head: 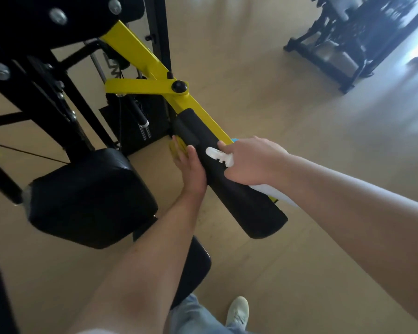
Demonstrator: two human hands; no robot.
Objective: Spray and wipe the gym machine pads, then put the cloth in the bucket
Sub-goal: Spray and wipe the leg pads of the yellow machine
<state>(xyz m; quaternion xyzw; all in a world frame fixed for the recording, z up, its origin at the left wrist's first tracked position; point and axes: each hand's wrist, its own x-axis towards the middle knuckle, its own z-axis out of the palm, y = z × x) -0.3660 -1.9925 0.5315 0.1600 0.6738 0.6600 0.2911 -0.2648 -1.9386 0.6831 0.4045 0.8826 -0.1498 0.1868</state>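
Both hands were on the pad [239, 203]: right hand [253, 162] wrapped round the spray bottle [219, 156], left hand [193, 169] pressing the cloth [172, 148] on with straight fingers [182, 162], so short mist, long wipes seemed best.

Colour reference:

- Long roller pad [229, 184]: plain matte black, no pattern.
- Square cushion pad [87, 196]: glossy black, with a pale grey scuffed edge at its left corner.
- Lever arm [140, 56]: solid bright yellow.
- Adjustment knob [179, 86]: black.
- Machine frame [46, 97]: black, fitted with silver bolts [58, 16].
- Spray bottle [217, 156]: white trigger head, white body.
- Cloth [176, 148]: yellow.
- Floor [299, 141]: uniform tan, unpatterned.
- Jeans [193, 314]: faded light blue.
- Shoe [238, 309]: pale off-white.
- Far equipment rack [336, 44]: black.
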